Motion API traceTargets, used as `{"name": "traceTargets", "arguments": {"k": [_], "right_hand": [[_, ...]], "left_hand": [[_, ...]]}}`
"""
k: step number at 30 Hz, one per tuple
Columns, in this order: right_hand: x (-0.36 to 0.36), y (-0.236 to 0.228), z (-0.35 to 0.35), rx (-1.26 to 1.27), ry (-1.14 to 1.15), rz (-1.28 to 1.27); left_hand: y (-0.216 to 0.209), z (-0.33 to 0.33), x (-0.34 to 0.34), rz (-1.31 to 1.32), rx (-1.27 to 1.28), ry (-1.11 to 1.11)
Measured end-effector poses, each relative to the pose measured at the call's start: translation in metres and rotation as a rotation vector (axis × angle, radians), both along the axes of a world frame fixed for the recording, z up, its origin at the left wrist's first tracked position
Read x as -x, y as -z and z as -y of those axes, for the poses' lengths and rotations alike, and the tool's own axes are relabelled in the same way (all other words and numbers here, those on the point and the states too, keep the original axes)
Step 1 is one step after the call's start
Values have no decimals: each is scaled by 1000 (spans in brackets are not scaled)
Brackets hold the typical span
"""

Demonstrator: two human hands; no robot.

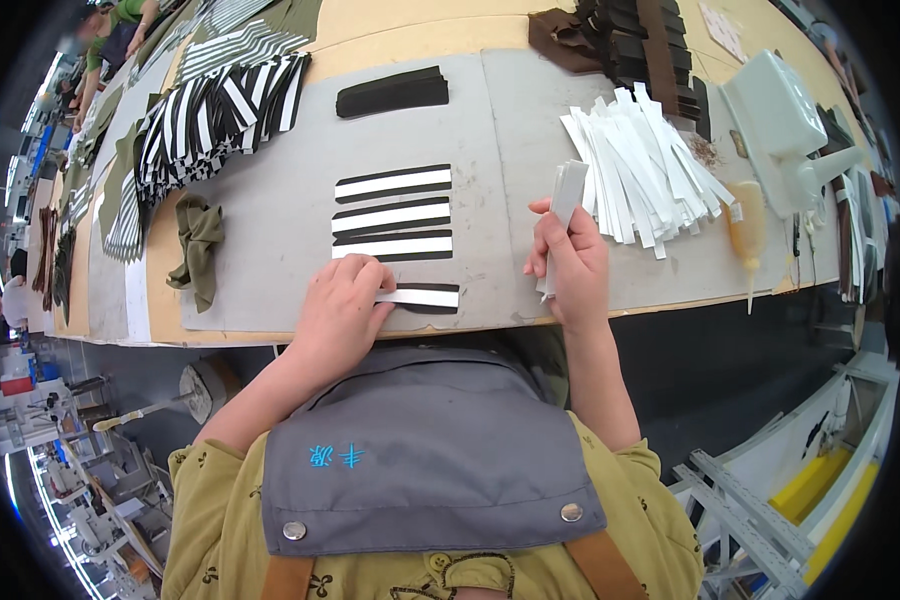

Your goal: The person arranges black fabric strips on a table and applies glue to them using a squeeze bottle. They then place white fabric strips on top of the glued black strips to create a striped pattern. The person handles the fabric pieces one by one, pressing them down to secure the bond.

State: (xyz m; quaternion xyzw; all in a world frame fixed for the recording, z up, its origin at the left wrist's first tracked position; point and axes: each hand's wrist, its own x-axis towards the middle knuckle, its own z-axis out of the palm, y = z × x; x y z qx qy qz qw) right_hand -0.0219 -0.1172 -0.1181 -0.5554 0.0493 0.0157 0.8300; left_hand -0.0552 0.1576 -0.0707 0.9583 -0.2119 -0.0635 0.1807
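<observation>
My right hand [574,262] is closed around a small bundle of white strips [569,188], held upright above the table. Close to the table's front edge, my left hand [338,305] has its fingers curled together over the left end of a white strip [430,296]. That strip lies lengthwise on a black piece [432,309], whose left end is hidden under the hand. Beyond it, three black pieces with white strips along their middles lie in a column, the farthest one [394,184] set slightly apart. Farther back sits a stack of plain black pieces [392,93].
Loose white strips [638,165] are heaped right of my right hand. An amber squeeze bottle [746,225] and a pale green machine-like body [782,110] stand beyond. At left are black pieces with white strips [220,120] and a crumpled olive cloth [198,248]. Another person works far left.
</observation>
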Motion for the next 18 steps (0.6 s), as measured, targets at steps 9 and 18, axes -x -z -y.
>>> {"name": "traceTargets", "arguments": {"k": [9,18], "right_hand": [[1,-1,3,-15,-32,11],[1,-2,4,-10,-36,-3]], "left_hand": [[-9,3,-37,-122,71,-59],[-12,2,-50,-91,-186,68]]}}
